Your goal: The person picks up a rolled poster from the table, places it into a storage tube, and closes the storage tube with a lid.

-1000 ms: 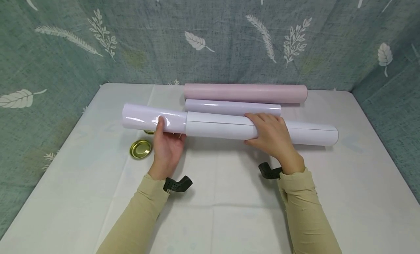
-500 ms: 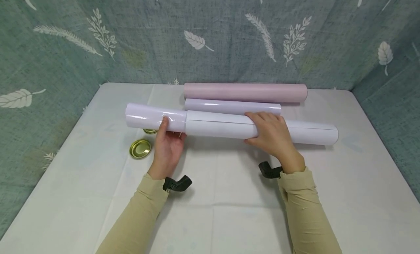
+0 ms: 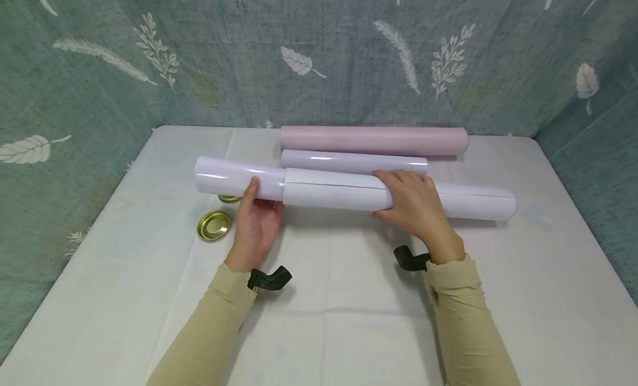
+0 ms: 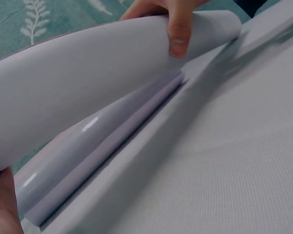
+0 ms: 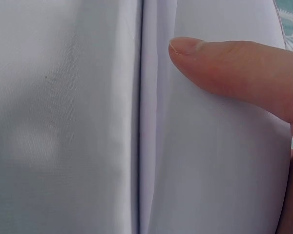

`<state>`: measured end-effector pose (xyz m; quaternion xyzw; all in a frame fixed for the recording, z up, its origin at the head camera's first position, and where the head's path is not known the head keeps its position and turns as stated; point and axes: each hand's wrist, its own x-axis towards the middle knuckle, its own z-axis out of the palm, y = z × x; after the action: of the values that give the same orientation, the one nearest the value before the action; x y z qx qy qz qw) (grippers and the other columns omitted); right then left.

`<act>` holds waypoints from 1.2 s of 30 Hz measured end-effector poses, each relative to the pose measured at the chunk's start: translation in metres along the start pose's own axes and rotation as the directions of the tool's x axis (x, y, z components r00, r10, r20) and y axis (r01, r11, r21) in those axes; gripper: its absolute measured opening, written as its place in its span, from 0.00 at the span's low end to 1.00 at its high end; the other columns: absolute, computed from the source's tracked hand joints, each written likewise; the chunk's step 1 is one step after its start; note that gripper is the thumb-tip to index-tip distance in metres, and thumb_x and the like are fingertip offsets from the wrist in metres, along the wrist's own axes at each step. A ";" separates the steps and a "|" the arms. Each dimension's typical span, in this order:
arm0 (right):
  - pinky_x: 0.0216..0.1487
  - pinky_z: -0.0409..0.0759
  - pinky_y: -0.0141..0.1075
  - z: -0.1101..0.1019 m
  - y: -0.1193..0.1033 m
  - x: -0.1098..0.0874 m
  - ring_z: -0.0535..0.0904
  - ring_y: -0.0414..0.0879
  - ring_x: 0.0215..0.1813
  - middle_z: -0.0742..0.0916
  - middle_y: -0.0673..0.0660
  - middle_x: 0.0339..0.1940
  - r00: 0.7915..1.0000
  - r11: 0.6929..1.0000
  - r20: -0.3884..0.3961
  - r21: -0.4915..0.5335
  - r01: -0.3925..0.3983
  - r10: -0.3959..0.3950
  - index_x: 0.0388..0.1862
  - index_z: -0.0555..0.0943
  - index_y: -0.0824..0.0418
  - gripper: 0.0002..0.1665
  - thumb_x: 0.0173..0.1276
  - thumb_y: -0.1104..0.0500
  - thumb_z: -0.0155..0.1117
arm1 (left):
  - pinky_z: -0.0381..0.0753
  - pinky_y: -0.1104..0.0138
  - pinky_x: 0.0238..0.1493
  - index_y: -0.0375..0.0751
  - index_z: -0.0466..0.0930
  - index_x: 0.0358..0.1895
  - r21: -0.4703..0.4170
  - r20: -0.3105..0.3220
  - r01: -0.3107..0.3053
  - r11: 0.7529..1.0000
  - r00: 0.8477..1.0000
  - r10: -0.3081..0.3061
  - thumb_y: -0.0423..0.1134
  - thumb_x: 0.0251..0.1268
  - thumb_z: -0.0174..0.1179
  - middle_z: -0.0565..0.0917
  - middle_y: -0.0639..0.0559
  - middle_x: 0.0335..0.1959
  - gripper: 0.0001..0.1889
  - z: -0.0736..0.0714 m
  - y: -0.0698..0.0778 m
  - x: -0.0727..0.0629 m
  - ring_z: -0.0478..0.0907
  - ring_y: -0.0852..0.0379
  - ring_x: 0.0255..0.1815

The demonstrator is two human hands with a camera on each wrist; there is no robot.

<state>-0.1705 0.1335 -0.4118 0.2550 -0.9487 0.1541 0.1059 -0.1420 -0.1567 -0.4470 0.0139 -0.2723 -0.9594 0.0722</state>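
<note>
In the head view, my left hand point(image 3: 256, 228) grips a glossy pale lilac tube point(image 3: 224, 174), its thumb on the near side and its other fingers underneath. The tube's right end disappears into the left end of a longer white paper tube point(image 3: 334, 188), which has a seam along its length. From above, my right hand point(image 3: 413, 206) grips the white tube right of its middle. Both tubes are raised off the table, roughly in line. The right wrist view shows the thumb point(image 5: 234, 68) lying on the white tube's smooth side point(image 5: 219, 161).
Behind lie a second glossy lilac tube point(image 3: 354, 161) and a pink tube point(image 3: 374, 141), side by side near the back edge. Two gold metal caps lie at the left: a round one point(image 3: 213, 226) and another point(image 3: 230, 199) partly hidden by the held tube. White cloth point(image 3: 349, 341) covers the table.
The held lilac tube has slid right, so less of it shows outside the white tube. My left thumb has shifted slightly right with it. The right hand and white tube have hardly moved.
</note>
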 end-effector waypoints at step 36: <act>0.54 0.60 0.50 0.001 0.006 0.001 0.69 0.50 0.55 0.77 0.52 0.52 1.000 1.000 0.000 -0.007 0.021 -0.021 0.60 0.68 0.49 0.46 0.39 0.42 0.73 | 0.62 0.53 0.57 0.53 0.52 0.62 0.017 -0.057 -0.037 0.999 0.998 0.038 0.65 0.54 0.50 0.62 0.47 0.57 0.35 0.000 0.003 0.003 0.63 0.49 0.58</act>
<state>-0.1741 0.1377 -0.4135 0.2645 -0.9465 0.1495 0.1086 -0.1450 -0.1597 -0.4456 0.0369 -0.2779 -0.9549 0.0978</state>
